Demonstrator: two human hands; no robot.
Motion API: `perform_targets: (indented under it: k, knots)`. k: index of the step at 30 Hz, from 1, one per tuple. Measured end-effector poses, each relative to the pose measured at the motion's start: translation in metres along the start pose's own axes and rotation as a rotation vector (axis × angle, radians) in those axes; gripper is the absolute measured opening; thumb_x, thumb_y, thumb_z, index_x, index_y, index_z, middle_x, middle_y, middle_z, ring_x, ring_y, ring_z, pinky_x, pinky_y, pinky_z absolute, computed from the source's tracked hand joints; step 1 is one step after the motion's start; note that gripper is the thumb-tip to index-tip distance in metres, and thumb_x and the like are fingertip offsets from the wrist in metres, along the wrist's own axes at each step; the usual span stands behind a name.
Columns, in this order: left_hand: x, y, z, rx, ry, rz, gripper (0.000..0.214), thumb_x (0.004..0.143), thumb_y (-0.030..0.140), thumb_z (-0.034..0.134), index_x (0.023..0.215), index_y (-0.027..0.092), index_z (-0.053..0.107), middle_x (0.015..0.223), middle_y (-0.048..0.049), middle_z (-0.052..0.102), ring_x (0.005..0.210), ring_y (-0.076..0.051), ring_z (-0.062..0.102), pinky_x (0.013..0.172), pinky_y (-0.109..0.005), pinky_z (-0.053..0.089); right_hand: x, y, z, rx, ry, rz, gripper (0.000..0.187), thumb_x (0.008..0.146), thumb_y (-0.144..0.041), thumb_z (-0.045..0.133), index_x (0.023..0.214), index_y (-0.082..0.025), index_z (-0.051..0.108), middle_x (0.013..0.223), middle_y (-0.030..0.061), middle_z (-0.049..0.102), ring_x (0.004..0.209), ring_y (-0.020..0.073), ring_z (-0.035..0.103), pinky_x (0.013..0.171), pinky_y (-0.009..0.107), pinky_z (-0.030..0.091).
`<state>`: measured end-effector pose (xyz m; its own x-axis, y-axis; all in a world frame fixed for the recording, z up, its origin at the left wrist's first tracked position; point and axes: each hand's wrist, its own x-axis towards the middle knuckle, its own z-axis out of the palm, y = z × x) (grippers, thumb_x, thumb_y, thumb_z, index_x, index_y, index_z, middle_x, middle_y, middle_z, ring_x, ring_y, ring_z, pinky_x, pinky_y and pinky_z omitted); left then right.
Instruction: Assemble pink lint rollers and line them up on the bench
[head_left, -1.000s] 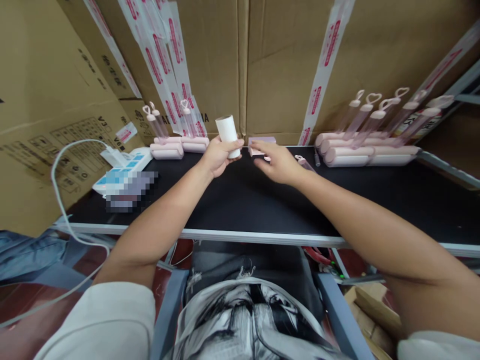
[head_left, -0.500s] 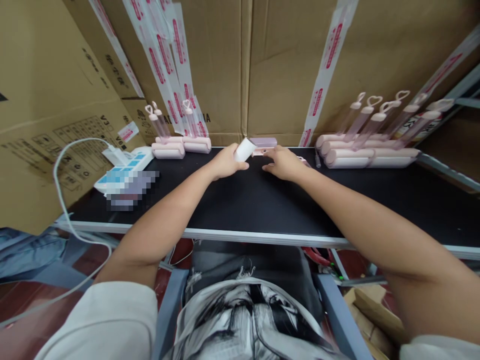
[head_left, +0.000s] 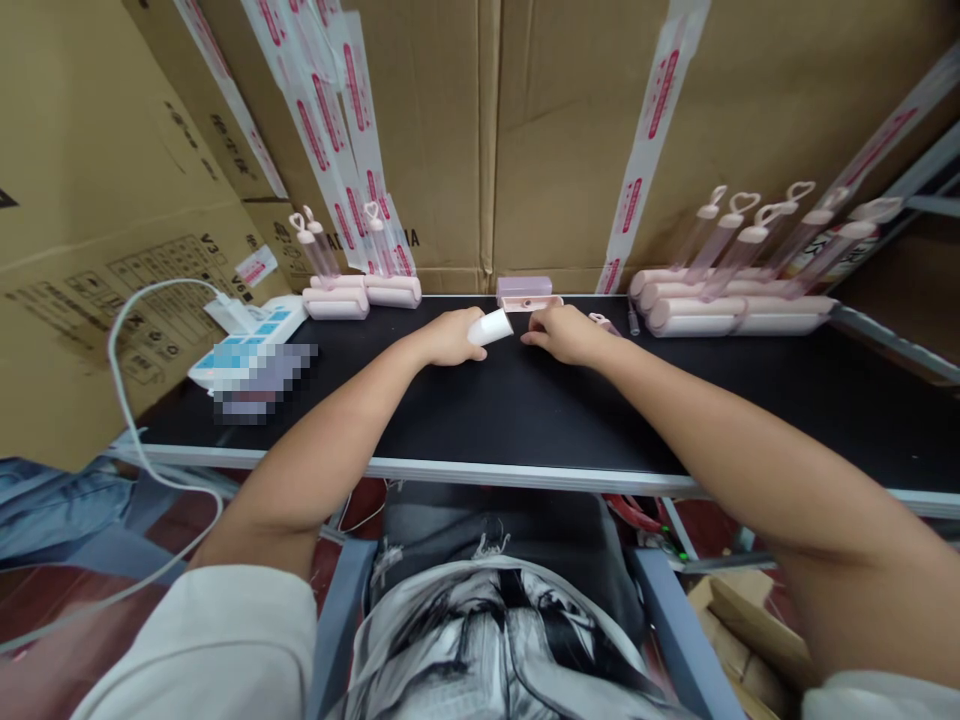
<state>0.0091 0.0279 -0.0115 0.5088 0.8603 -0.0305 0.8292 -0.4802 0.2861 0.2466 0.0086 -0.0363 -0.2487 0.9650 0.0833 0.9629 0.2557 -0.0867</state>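
My left hand is closed around a white paper roll, which lies tilted toward the right just above the black tabletop. Close to the roll's right end is my right hand, knuckles up and fingers curled; what it holds, if anything, is hidden. A pink roller case lies just behind both hands at the table's far edge. A thin pink handle piece pokes out to the right of my right hand.
Finished pink lint rollers with heart-topped handles stand at the back left and in a larger group at the back right. A white power strip with its cable lies at the left. Taped cardboard boxes wall in the back.
My left hand has lowered the white roll from upright to nearly flat near the table. My right hand has drawn back from the pink case toward the roll.
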Motion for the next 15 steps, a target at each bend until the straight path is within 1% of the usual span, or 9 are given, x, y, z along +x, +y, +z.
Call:
perform_targets:
  k: [2,4,5,7,9,11,13,15]
  knots:
    - [0.000,0.000,-0.001,0.008,-0.005,0.003,0.052,0.087,0.030,0.084,0.134,0.018,0.067,0.139,-0.0109,0.076,0.121,-0.029,0.073,0.100,-0.033,0.053,0.000,-0.001,0.002,-0.023,-0.008,-0.016,0.038,0.106,-0.040,0.071,0.129,-0.011,0.079,0.131,0.0230,0.076,0.116,0.0320,0.073,0.096,0.035,0.052]
    - [-0.001,0.001,-0.001,0.014,-0.009,0.002,0.052,0.087,0.030,0.084,0.135,0.018,0.066,0.139,-0.0108,0.076,0.122,-0.029,0.073,0.100,-0.033,0.053,-0.001,0.000,0.002,-0.040,-0.031,-0.031,0.047,0.105,-0.043,0.071,0.140,-0.011,0.076,0.137,0.0258,0.074,0.118,0.0337,0.073,0.096,0.036,0.052]
    - [-0.001,0.001,-0.002,0.017,-0.012,0.001,0.052,0.087,0.030,0.084,0.135,0.018,0.066,0.139,-0.0107,0.076,0.122,-0.029,0.073,0.100,-0.033,0.053,-0.002,0.002,0.002,-0.046,-0.050,-0.037,0.048,0.106,-0.042,0.070,0.143,-0.011,0.075,0.137,0.0262,0.075,0.119,0.0342,0.073,0.096,0.037,0.053]
    - [-0.001,0.001,-0.002,0.026,-0.016,0.003,0.052,0.087,0.030,0.084,0.135,0.018,0.066,0.140,-0.0110,0.076,0.121,-0.029,0.072,0.100,-0.034,0.053,-0.004,0.006,0.001,-0.049,-0.084,-0.053,0.043,0.106,-0.035,0.067,0.142,-0.012,0.076,0.134,0.0240,0.078,0.119,0.0338,0.074,0.098,0.038,0.053]
    - [-0.001,0.000,-0.001,0.034,-0.018,0.011,0.052,0.088,0.030,0.083,0.135,0.017,0.066,0.139,-0.0116,0.076,0.121,-0.030,0.072,0.100,-0.034,0.053,-0.004,0.011,0.000,-0.039,-0.090,-0.072,0.036,0.104,-0.028,0.066,0.133,-0.015,0.081,0.128,0.0203,0.081,0.117,0.0326,0.074,0.098,0.037,0.052]
    - [0.000,-0.001,-0.001,0.030,-0.016,0.017,0.051,0.087,0.029,0.084,0.134,0.017,0.067,0.139,-0.0117,0.076,0.121,-0.030,0.072,0.100,-0.034,0.053,-0.004,0.015,-0.001,0.003,-0.056,-0.083,0.029,0.099,-0.025,0.068,0.121,-0.016,0.085,0.119,0.0170,0.083,0.108,0.0303,0.075,0.092,0.035,0.052]
    - [0.001,-0.002,0.000,0.016,-0.013,0.013,0.052,0.087,0.030,0.084,0.134,0.018,0.067,0.138,-0.0112,0.076,0.119,-0.029,0.073,0.100,-0.034,0.053,-0.003,0.017,-0.001,0.096,0.020,-0.077,0.018,0.092,-0.021,0.072,0.104,-0.016,0.085,0.104,0.0130,0.082,0.093,0.0260,0.073,0.082,0.032,0.050]
    - [0.001,-0.004,0.000,0.005,-0.011,0.010,0.053,0.086,0.030,0.084,0.134,0.018,0.067,0.138,-0.0106,0.077,0.119,-0.028,0.073,0.099,-0.033,0.053,-0.002,0.016,-0.001,0.271,0.132,-0.045,0.006,0.085,-0.020,0.075,0.087,-0.016,0.079,0.087,0.0075,0.078,0.079,0.0211,0.067,0.073,0.031,0.046]
